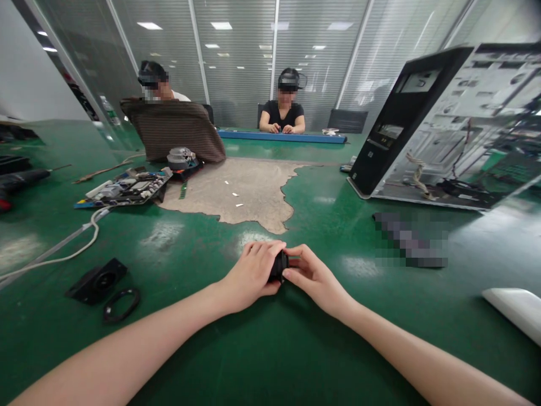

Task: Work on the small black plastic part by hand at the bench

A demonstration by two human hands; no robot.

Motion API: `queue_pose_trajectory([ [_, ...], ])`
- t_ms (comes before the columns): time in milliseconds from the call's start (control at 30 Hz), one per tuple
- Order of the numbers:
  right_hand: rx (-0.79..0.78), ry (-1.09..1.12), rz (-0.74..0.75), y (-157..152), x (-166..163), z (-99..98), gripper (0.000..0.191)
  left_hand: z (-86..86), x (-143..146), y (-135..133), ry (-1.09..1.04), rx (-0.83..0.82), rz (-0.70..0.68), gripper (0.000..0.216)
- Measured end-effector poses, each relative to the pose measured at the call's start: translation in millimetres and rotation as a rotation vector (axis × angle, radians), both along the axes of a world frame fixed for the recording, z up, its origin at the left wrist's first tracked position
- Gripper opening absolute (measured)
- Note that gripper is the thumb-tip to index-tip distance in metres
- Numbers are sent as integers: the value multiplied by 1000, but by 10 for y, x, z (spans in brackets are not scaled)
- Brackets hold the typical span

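Head view, starting nearest: my two bare forearms reach out over the green table (270, 355) and meet at its middle. My left hand (253, 274) is curled over a small black part (279, 266), its grip closed around it from the left and top, while my right hand (311, 276) pinches the same part from the right, thumb and fingertips pressed to it, so both grips are shut on it. The part sits low between the hands, just above or on the table; I cannot tell which. To the near left lie a black ring (122, 304) and, just beside it, a black square housing (97, 280) with a round opening. At the near right edge is a white curved object (513, 309). A white cable (63, 251) runs along the left. Farther out, a worn tan patch (236, 192) shows on the table, with a circuit board (127, 189) at its left. On the right stands an open computer case (443, 129). At the far end two people sit, one behind a brown cloth (177, 129), the other at a blue strip (281, 136).
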State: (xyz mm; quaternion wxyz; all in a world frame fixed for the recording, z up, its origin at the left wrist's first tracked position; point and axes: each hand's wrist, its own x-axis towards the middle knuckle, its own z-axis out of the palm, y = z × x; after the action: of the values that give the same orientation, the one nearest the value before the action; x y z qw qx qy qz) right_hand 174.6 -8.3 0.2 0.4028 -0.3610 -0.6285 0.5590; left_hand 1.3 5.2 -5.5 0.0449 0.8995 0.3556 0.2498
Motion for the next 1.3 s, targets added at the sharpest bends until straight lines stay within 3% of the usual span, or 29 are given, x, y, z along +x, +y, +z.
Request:
queue_pose_trajectory([
  [267, 39, 16, -4, 13, -8, -41, 16, 4, -1, 3, 7, 20, -8, 63],
  [433, 46, -40, -48, 26, -16, -40, 25, 26, 2, -10, 7, 3, -3, 65],
  [633, 46, -49, 12, -23, 5, 7, 25, 38, 11, -12, 22, 3, 2, 66],
  [833, 78, -47, -23, -14, 1, -4, 14, 16, 17, -6, -3, 24, 6, 68],
  [1067, 34, -82, -36, -12, -15, 20, 29, 22, 21, -9, -27, -3, 5, 70],
  [1300, 91, -30, -26, -34, 6, -18, 18, 10, 14, -9, -17, 9, 9, 70],
])
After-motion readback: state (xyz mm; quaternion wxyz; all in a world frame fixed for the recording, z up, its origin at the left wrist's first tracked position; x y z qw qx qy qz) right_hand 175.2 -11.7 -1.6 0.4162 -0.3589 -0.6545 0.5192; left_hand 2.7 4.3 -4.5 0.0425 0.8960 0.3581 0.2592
